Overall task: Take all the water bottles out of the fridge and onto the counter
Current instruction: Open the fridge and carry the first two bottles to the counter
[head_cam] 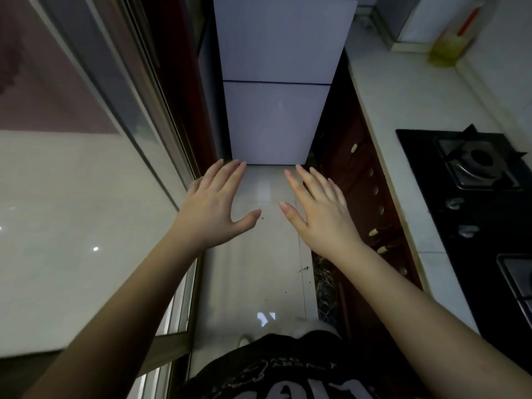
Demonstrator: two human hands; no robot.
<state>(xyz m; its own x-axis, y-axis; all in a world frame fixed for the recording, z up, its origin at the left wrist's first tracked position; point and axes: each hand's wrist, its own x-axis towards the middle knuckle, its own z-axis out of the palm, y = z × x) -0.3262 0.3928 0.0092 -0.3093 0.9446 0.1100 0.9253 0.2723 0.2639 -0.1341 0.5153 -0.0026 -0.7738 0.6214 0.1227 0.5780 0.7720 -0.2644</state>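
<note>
A narrow kitchen aisle with a pale tiled floor (267,254) runs ahead to a white fridge (276,82) at its far end, whose doors are closed; no water bottles can be seen, so where they are cannot be told. A sliding glass door (121,116) lines the left side. Along the right runs a white worktop (403,110) over dark red cabinets (362,180), with a black gas hob (475,180) set into it and a yellowish bottle (449,44) standing farther back. Both hands are stretched forward above the floor, palms down, holding nothing: the left hand (213,203) and the right hand (319,208) each have their fingers straight and spread, thumbs pointing toward one another.
</note>
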